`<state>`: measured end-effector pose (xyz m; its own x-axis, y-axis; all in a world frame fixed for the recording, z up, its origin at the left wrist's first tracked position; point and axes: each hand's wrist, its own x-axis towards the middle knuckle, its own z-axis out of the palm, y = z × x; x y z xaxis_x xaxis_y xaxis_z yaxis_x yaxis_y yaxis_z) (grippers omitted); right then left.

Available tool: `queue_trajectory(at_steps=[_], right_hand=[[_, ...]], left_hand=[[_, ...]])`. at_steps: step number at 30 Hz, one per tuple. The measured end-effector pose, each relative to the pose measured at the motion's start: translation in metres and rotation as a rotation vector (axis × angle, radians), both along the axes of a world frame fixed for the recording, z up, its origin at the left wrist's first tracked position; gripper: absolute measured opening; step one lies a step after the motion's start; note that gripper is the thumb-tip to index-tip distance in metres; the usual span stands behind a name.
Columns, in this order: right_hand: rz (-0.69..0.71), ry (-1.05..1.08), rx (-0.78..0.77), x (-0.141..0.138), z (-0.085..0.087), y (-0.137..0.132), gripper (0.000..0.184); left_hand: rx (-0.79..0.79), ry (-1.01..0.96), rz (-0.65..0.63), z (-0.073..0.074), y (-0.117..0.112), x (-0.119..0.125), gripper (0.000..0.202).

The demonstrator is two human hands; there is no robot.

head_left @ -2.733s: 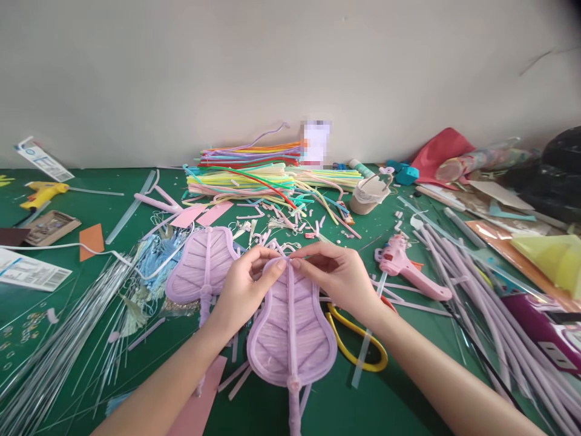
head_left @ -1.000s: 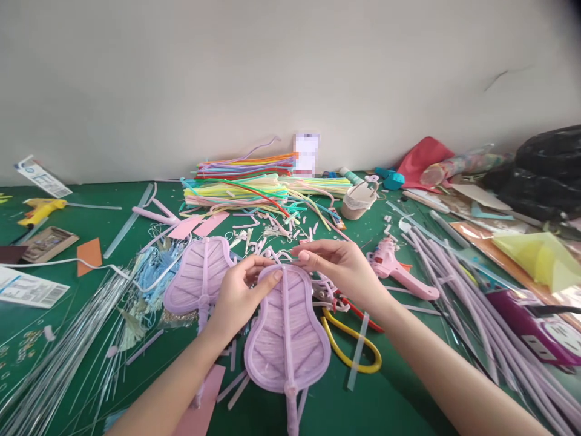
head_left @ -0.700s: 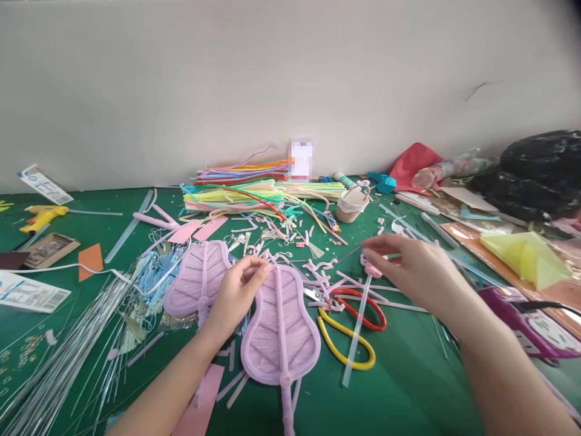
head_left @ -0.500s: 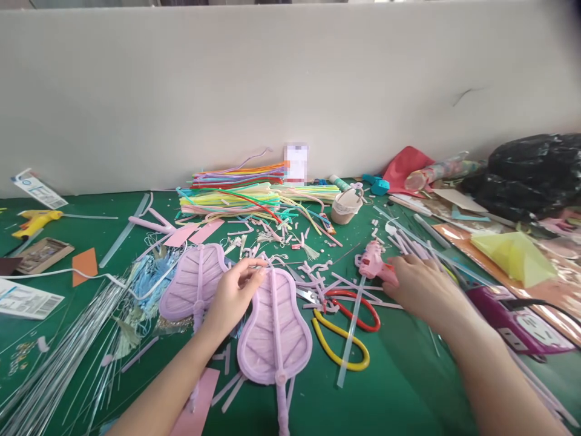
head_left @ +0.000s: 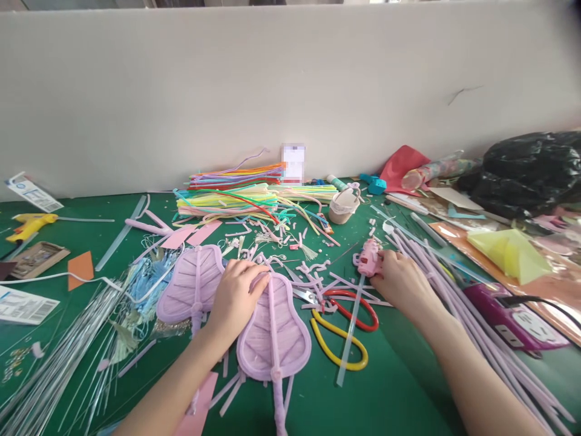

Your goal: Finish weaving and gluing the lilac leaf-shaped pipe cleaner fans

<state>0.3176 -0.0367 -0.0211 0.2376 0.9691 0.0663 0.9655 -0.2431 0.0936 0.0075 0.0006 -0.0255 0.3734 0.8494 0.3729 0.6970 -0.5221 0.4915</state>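
A lilac leaf-shaped fan (head_left: 285,336), made of fuzzy pipe cleaners, lies with its handle toward me. My left hand (head_left: 238,290) is at its upper left rim, thumb and fingers closed on the edge. Under my left forearm a second, similar fan (head_left: 188,281) is partly covered. On the right, my right hand (head_left: 402,281) is closed round the handle of a pink glue gun (head_left: 370,257), whose clear glue stick (head_left: 349,336) points toward me. Between my hands lie scissors with one red and one yellow handle (head_left: 338,348).
Bundles of coloured pipe cleaners (head_left: 231,203) lie at the back beside a small paper cup (head_left: 342,206). Metal wires (head_left: 68,345) and a yellow glue gun (head_left: 31,225) are at left. At right are lilac stems (head_left: 490,351), a purple power strip (head_left: 512,318) and a black bag (head_left: 531,172).
My right hand has moved left and closed further round the glue gun's handle, uncovering the lilac stems. My left hand has settled lower onto the fan's top edge.
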Motion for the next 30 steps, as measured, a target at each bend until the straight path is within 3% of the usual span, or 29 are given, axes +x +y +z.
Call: queue_trajectory(at_steps=[5, 12, 17, 21, 23, 25, 28, 30], right_hand=[[-0.058, 0.097, 0.085, 0.003, 0.000, -0.006, 0.030], [0.009, 0.056, 0.007, 0.006, -0.004, -0.007, 0.016], [-0.028, 0.151, 0.197, 0.005, 0.012, -0.015, 0.022], [-0.181, 0.261, 0.352, -0.008, 0.043, -0.019, 0.016], [-0.249, 0.420, 0.335, -0.020, 0.057, -0.018, 0.025], [-0.231, 0.748, 0.301, -0.034, 0.065, -0.015, 0.035], [-0.144, 1.235, 0.273, -0.056, 0.068, -0.010, 0.033], [-0.115, 1.384, 0.192, -0.068, 0.064, -0.007, 0.029]], left_hand=[[-0.011, 0.048, 0.010, 0.002, 0.003, 0.005, 0.008], [-0.060, 0.023, 0.010, 0.002, 0.006, 0.007, 0.010], [-0.294, -0.321, 0.062, 0.014, 0.007, 0.003, 0.011], [-0.665, -0.877, 0.167, 0.024, 0.008, -0.001, 0.023], [-0.830, -1.141, 0.179, 0.027, 0.008, -0.003, 0.029], [-0.924, -1.280, 0.176, 0.028, 0.009, -0.003, 0.031], [-0.936, -1.306, 0.177, 0.028, 0.008, -0.004, 0.029], [-0.877, -1.229, 0.175, 0.026, 0.008, -0.005, 0.027]])
